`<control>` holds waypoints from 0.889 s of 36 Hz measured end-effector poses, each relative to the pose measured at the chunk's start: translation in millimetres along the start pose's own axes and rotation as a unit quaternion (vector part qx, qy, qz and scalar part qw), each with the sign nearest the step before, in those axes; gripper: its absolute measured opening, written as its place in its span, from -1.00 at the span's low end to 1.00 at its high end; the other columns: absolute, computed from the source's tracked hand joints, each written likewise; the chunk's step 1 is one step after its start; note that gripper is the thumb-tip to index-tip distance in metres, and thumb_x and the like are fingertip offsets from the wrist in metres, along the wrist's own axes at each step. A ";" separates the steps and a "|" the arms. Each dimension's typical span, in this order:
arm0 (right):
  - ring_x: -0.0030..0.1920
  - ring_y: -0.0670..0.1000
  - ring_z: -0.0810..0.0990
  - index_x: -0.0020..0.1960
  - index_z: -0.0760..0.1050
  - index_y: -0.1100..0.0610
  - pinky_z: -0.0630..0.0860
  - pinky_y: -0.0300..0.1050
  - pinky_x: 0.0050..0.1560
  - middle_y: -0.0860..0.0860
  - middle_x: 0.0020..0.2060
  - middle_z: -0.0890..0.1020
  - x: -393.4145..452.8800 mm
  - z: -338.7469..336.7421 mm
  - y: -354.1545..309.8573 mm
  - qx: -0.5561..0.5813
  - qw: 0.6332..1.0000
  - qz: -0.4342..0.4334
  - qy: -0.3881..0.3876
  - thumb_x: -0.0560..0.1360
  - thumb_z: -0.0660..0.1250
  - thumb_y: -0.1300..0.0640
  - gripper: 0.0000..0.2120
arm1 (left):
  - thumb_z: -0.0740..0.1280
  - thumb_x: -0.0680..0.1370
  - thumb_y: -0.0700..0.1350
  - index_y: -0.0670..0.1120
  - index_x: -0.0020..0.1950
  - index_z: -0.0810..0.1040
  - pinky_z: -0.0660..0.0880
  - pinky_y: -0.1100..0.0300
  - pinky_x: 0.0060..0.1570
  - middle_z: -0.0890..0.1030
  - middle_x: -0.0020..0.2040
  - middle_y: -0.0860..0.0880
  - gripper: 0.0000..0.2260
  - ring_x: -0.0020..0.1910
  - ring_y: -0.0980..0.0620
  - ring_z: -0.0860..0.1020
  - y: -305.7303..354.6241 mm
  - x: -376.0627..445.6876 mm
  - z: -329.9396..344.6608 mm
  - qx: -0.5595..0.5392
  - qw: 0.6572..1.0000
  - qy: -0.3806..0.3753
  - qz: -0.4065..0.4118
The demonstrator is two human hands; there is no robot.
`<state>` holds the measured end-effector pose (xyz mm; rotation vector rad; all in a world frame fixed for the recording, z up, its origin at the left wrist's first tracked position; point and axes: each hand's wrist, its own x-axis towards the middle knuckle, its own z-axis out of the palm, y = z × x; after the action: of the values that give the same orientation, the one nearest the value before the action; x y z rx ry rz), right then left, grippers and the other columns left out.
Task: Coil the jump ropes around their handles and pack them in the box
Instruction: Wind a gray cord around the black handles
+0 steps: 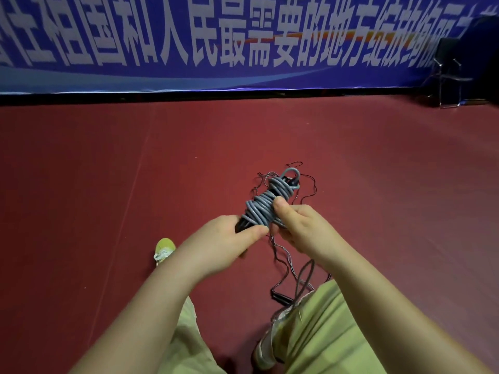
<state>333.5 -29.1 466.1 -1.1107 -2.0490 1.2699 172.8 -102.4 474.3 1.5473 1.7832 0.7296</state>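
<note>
A bundle of grey plastic-coated jump rope point(266, 205), wound in many turns round black handles point(241, 225), is held up at the middle of the view, over the dark red sports floor point(108, 163). The left hand point(224, 240) grips the lower, seven o'clock end of the bundle, fingers curled round the handles and thumb laid along the coils. The right hand point(298, 229) grips the coils from the four o'clock side, thumb pressed on top. A loop of rope sticks out at the bundle's one o'clock tip. Thin dark cords point(280, 255) trail on the floor beneath, toward a small black handle point(280, 296) at five o'clock. Olive-green trousers point(332, 333) and a yellow-green shoe point(163, 248) show below; a blue banner with white characters point(189, 44) spans twelve o'clock. No box is in view.
</note>
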 end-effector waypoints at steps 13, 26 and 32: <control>-0.50 -0.06 0.12 -0.35 0.27 -0.01 0.05 -0.10 -0.39 -0.01 -0.44 0.25 -9.7 16.7 -2.3 0.139 0.986 0.092 0.030 0.33 0.18 -0.32 -0.61 | -0.12 0.47 0.39 0.17 0.27 0.37 0.41 0.00 0.19 0.54 0.15 0.05 -0.46 0.16 0.00 0.49 1.9 -15.8 -1.3 0.098 0.993 -0.039 -0.062; -0.53 -0.08 0.28 -0.24 0.52 0.09 0.18 -0.24 -0.51 -0.07 -0.48 0.44 -17.5 9.0 -6.2 0.119 0.991 0.057 0.002 0.59 0.12 -0.23 -0.54 | 0.16 0.52 0.27 0.10 0.03 0.55 0.47 0.03 0.12 0.62 -0.04 0.05 -0.68 0.00 0.06 0.56 -8.3 -17.7 -4.0 -0.014 0.996 0.066 -0.061; -0.56 -0.10 0.33 -0.30 0.51 0.11 0.24 -0.27 -0.51 -0.04 -0.52 0.46 -21.0 16.3 -9.3 0.085 0.991 0.071 0.069 0.56 0.12 -0.25 -0.49 | 0.14 0.38 0.32 0.14 0.03 0.57 0.41 0.09 -0.04 0.56 -0.13 0.15 -0.59 0.05 0.02 0.49 -4.7 -17.0 -5.9 0.023 0.992 0.115 -0.039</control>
<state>329.5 -56.9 467.4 -1.2464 -1.7529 1.3674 166.6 -119.8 476.4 1.4633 2.0293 0.8624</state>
